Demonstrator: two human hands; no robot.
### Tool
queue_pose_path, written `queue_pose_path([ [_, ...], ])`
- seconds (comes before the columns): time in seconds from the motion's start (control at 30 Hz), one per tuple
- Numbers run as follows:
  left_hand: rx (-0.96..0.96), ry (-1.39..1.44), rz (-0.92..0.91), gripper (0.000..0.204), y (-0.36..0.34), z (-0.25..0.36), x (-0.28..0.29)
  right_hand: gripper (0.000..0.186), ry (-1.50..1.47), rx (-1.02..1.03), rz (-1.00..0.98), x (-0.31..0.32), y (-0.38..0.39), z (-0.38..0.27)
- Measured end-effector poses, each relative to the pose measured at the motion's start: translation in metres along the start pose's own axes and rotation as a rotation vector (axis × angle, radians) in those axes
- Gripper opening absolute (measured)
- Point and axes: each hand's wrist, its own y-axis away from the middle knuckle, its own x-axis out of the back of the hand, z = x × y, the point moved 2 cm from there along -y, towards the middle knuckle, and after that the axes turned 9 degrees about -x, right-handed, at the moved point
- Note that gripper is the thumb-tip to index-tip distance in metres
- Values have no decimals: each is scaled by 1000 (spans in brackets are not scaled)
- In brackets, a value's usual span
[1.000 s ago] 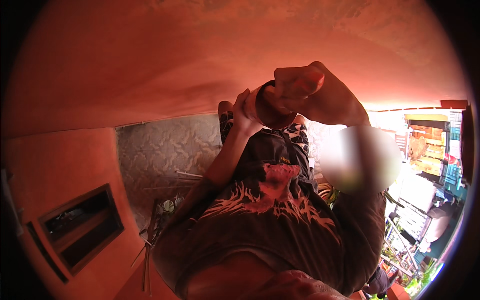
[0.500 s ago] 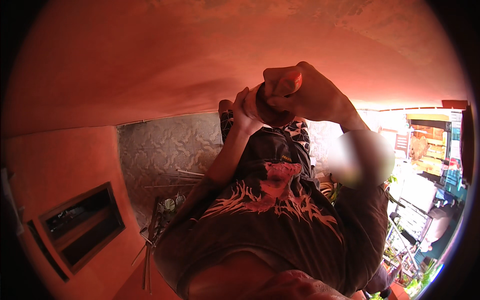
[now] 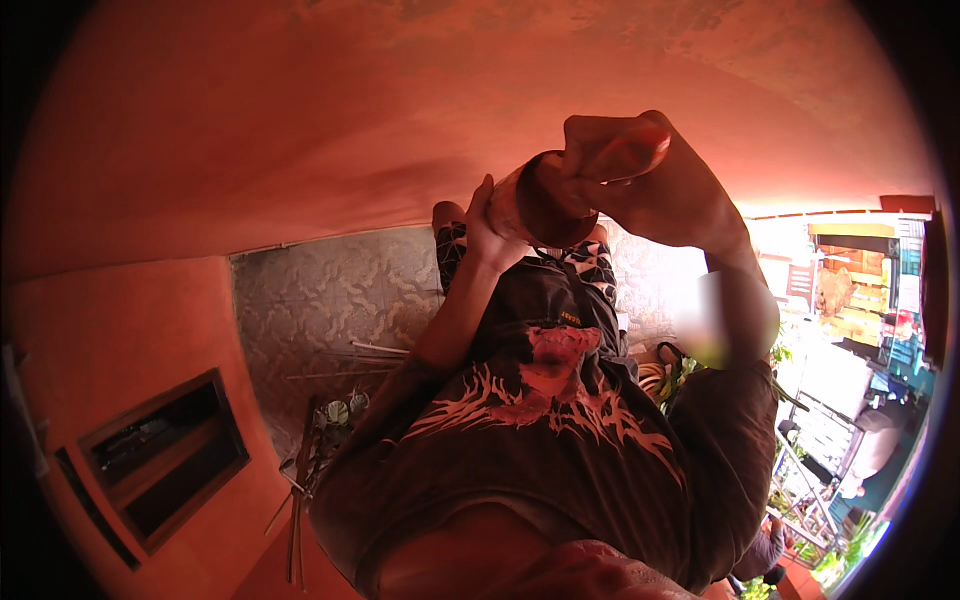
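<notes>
My left hand (image 3: 492, 235) is wrapped around a round, open-mouthed container (image 3: 512, 204), reddish outside and dark within. The container is tilted, its mouth turned to the right. Beside that mouth is my right hand (image 3: 665, 195), its fingers curled closed at the rim. A shiny reddish, elongated piece (image 3: 632, 158) shows along the right fist; its kind is not clear. What lies inside the container is too dark to tell.
An orange-red wall (image 3: 330, 110) rises ahead. Patterned floor tiles (image 3: 330, 285) lie below. At lower left are a framed opening (image 3: 165, 455) and thin sticks (image 3: 292, 530). Behind on the right, a person (image 3: 765, 550) appears near plants and a metal frame (image 3: 815, 500).
My right hand has moved right and slightly up, drawing back from the container, so more of its dark mouth shows. My left hand has barely shifted.
</notes>
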Motion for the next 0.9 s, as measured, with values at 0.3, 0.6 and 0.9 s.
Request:
queue_pose_path([
  [0.3,70,20,20,61,-3,-4,13,14,352,156,63,-6,-3,-3],
  [0.6,69,-24,-17,57,-11,-11,10,25,508,138,2,8,-6,-14],
  [0.9,95,-39,-130,54,-12,-14,10,10,577,158,-96,16,-5,-24],
])
